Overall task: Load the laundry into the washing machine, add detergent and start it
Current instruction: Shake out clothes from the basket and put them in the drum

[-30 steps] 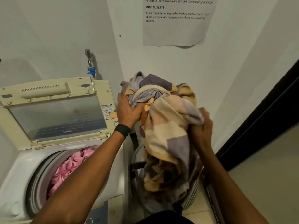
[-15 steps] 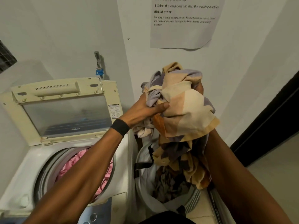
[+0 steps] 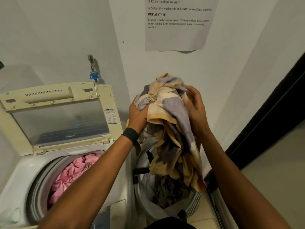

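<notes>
- Both hands are raised over the laundry basket (image 3: 195,204): the left hand (image 3: 137,115) has its fingers dug into the near left side of a bunched checked cloth (image 3: 170,113), and the right hand (image 3: 195,108) curls round its upper right side, so each grips the fabric
- A black wristband (image 3: 130,134) sits on the left wrist
- The cloth, in cream, lilac and orange patches, hangs in folds from the hands, with its lower end trailing into the mouth of the basket
- Darker clothes (image 3: 166,190) lie in the bottom of the basket, partly hidden by the hanging cloth
- The washing machine (image 3: 21,171) stands just left of the basket; its lid (image 3: 57,119) is propped up and back against the wall
- Pink laundry (image 3: 72,172) lies in the drum, and the left forearm crosses in front of the drum's right edge
- A tap (image 3: 92,66) with a blue fitting is on the wall behind the machine
- A printed sheet (image 3: 178,35) is stuck to the wall above the hands
- A dark doorway (image 3: 272,113) runs along the right side
</notes>
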### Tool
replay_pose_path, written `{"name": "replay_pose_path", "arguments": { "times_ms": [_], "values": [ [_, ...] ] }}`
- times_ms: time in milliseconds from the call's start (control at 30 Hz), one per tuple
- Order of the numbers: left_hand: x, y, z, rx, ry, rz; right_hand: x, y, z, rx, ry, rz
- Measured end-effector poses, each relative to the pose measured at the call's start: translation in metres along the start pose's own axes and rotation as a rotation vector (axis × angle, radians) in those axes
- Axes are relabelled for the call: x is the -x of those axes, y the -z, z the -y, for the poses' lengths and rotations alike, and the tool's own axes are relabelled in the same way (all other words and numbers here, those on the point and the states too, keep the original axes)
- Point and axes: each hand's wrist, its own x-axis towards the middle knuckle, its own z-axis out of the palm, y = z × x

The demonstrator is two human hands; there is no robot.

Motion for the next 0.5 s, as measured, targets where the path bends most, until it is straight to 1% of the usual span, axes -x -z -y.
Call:
{"name": "replay_pose_path", "arguments": {
  "times_ms": [33, 67, 133, 200, 233, 267, 333, 400, 500],
  "values": [
    [0.000, 0.006, -0.004, 0.014, -0.037, -0.021, 0.016, 0.007, -0.015, 0.038, -0.024, 0.062],
    [-0.004, 0.012, -0.004, 0.023, -0.059, -0.035, 0.035, 0.013, -0.029, 0.102, -0.075, 0.164],
    [-0.014, 0.018, 0.001, 0.042, -0.050, -0.065, 0.072, 0.018, -0.071, 0.296, -0.236, 0.354],
    [-0.011, 0.018, -0.009, 0.008, -0.036, -0.045, 0.096, 0.018, -0.097, 0.468, -0.355, 0.445],
    [-0.009, 0.018, -0.010, -0.026, -0.030, -0.040, 0.098, 0.018, -0.105, 0.464, -0.361, 0.449],
    [-0.007, 0.017, -0.010, -0.038, -0.026, -0.037, 0.095, 0.021, -0.103, 0.475, -0.343, 0.402],
    [-0.008, 0.021, -0.007, -0.055, -0.028, -0.062, 0.079, 0.028, -0.080, 0.433, -0.304, 0.220],
    [-0.006, 0.025, -0.006, -0.088, -0.017, -0.087, 0.058, 0.038, -0.043, 0.305, -0.226, 0.003],
    [0.000, 0.028, 0.001, -0.173, -0.045, -0.072, 0.025, 0.039, 0.004, 0.101, -0.026, -0.302]
  ]
}}
